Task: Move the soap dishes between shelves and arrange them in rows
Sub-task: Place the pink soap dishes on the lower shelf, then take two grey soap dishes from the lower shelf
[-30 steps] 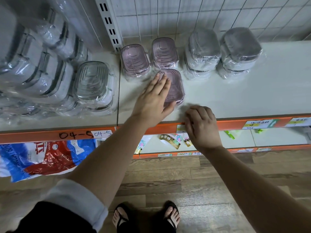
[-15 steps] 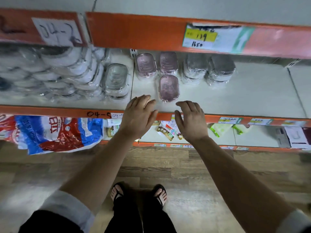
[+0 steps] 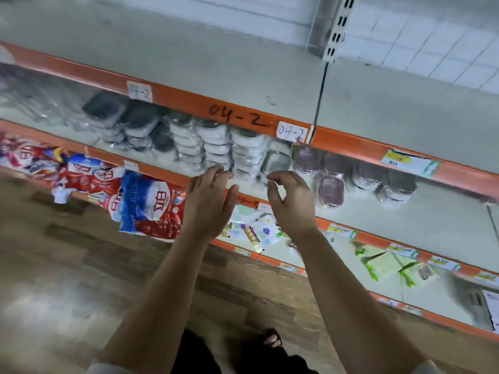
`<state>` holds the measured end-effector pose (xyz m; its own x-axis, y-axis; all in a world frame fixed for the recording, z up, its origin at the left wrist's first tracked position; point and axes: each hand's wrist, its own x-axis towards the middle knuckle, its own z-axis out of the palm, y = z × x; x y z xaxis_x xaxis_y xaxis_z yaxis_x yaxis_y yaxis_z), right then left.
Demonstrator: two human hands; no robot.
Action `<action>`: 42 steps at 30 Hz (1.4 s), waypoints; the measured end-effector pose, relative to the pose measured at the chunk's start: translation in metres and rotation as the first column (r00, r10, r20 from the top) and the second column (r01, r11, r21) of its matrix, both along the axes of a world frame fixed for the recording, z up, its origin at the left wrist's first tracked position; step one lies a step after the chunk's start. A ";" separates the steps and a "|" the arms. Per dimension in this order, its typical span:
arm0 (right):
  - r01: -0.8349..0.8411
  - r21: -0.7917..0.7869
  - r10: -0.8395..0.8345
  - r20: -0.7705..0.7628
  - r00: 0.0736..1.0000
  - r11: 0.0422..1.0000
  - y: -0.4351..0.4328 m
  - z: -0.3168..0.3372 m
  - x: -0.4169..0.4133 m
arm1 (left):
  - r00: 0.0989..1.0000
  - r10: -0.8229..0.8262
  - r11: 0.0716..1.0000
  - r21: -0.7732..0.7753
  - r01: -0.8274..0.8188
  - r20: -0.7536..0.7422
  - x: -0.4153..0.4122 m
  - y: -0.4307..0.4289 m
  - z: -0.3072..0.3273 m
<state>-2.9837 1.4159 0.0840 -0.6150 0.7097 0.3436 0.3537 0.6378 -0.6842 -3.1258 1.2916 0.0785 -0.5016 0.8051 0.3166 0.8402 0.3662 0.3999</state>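
A store shelving unit crosses the tilted view above a wooden floor point(image 3: 81, 265). Its upper shelf point(image 3: 216, 63) has an orange front strip point(image 3: 189, 99) with "04-2" written on it by hand.

The soap dishes, each wrapped in clear plastic, sit on the middle shelf point(image 3: 418, 225) just below that strip. At the left are blurred stacks of dark and white dishes point(image 3: 216, 147). To their right comes a clear dish point(image 3: 278, 163), then two pink dishes point(image 3: 307, 160) side by side at the back. A third pink dish point(image 3: 331, 191) lies alone in front of them. Two stacks of grey dishes point(image 3: 398, 188) stand farthest right.

On the lowest shelf are red and blue bags point(image 3: 151, 209) at the left, small packets point(image 3: 260, 233) in the middle and green packs point(image 3: 383, 263) to the right.

Both bare forearms reach up from the bottom edge. The left hand point(image 3: 209, 201) is raised before the white stacks with its fingers nearly straight. The right hand point(image 3: 293, 203) is near the clear dish with its fingers loosely curled. The hands are apart and hold nothing. A sandalled foot point(image 3: 272, 340) shows between the arms.
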 end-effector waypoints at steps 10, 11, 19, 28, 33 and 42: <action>-0.127 0.145 0.143 -0.103 0.984 0.981 -0.110 0.052 -0.186 | 0.971 0.239 0.970 0.058 -0.238 -0.018 -0.171 -0.147 0.051; -0.134 0.144 0.151 -0.110 0.982 0.980 -0.120 0.055 -0.204 | 0.970 0.242 0.969 0.057 -0.241 -0.020 -0.189 -0.161 0.055; -0.178 0.167 0.204 -0.154 0.967 0.970 -0.165 0.082 -0.339 | 0.950 0.311 0.947 0.078 -0.313 0.033 -0.312 -0.229 0.083; -0.193 0.137 0.226 -0.294 0.929 0.972 -0.171 0.090 -0.510 | 0.955 0.295 0.953 0.078 -0.292 -0.029 -0.477 -0.234 0.078; -0.175 0.126 0.205 -0.289 0.935 0.976 -0.162 0.096 -0.622 | 0.950 0.289 0.957 0.049 -0.285 -0.116 -0.587 -0.228 0.097; -0.257 0.082 0.268 -0.183 0.946 0.963 -0.174 0.096 -0.779 | 0.951 0.298 0.949 0.137 -0.285 -0.079 -0.743 -0.241 0.093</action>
